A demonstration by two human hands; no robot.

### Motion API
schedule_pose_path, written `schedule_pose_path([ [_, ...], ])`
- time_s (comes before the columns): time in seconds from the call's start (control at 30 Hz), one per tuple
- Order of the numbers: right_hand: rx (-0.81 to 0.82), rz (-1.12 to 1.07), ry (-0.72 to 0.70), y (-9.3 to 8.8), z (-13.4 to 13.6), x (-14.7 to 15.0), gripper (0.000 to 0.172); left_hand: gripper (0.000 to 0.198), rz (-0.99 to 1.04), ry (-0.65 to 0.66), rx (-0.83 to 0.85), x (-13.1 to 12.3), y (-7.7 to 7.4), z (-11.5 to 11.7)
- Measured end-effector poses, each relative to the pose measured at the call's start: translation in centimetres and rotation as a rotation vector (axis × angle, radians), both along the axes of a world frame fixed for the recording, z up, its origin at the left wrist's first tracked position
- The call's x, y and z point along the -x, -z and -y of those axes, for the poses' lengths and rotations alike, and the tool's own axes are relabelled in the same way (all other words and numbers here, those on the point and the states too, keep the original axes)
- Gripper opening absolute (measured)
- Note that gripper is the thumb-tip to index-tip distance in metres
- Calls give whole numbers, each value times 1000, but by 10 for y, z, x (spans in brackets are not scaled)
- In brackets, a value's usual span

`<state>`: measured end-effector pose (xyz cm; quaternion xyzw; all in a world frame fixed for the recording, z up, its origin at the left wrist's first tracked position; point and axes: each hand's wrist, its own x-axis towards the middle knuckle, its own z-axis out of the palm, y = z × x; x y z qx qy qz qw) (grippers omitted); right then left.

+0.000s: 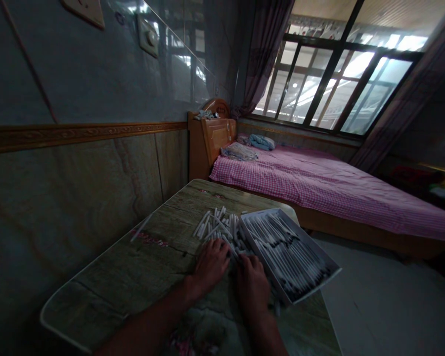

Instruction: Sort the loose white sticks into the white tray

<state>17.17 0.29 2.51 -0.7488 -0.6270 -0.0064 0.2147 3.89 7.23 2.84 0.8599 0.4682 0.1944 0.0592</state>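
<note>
White sticks [222, 227] part-hidden behind both hands [212, 259]; L/R grip unclear.

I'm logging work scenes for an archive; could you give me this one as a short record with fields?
surface: patterned table
left hand: at the near edge of the loose white sticks; grip unclear
right hand: beside the box's left side; grip unclear
container: open box, seemingly past the table's right edge
contents: slim white sticks, dark ends visible
stray item: one white strip near the wall
background: bed, window
</note>
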Motion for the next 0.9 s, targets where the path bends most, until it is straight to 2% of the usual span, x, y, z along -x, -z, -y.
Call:
schedule_pose_path([
  [0.13, 19, 79, 10, -3, 0, 3, 28, 12, 11, 33, 28, 1, 0, 0],
  [0.27, 50, 139, -28, -6, 0, 6, 15, 9, 55, 67, 12, 2, 5, 1],
  [0.4, 112, 180, -30, -9, -2, 5, 15, 18, 113, 45, 18, 1, 7, 1],
  [0.5, 160, 191, -18, -13, -2, 4, 18, 31, 69, 30, 25, -2, 2, -1],
  [0.6, 222, 193, -7, -18, -2, 5, 22, 36, -50, 59, 39, -7, -5, -3],
  [0.7, 226, 194, 17, -19, 0, 7, 21, 38, -116, 65, 29, -11, -12, -3],
  [0.9, 167, 163, 46, -11, 5, 1, 18, 32, -133, 21, 15, -14, -19, -9],
])
